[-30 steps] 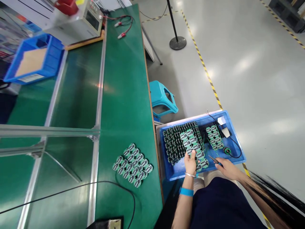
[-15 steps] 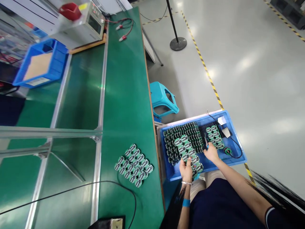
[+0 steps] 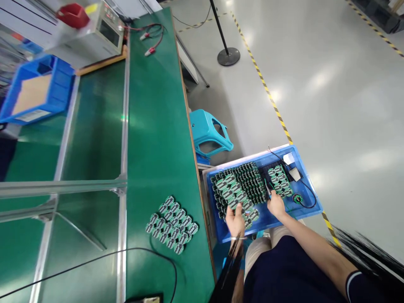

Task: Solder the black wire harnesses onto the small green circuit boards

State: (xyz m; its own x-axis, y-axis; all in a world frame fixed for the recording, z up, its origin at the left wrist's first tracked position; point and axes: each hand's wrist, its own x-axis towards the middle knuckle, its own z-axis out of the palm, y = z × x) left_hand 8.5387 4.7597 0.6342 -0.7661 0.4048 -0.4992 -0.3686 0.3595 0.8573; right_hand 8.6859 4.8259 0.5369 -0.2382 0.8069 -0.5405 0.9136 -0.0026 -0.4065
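Green worktop [image 3: 158, 126] bore loose panels [image 3: 172, 224] near its right edge; stacked panels [image 3: 252, 179], seemingly unhandled, filled the left side of the blue tray [image 3: 268, 219]. The left hand [image 3: 235, 221] pinched 1 round-celled panel [image 3: 232, 192]; the right hand [image 3: 276, 205] gripped a slim tool [image 3: 268, 191].

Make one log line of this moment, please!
Left hand: holds circuit board panel | Right hand: holds slim tool | Blue tray: under hands, packed circuit boards | Green workbench: laid-out circuit boards
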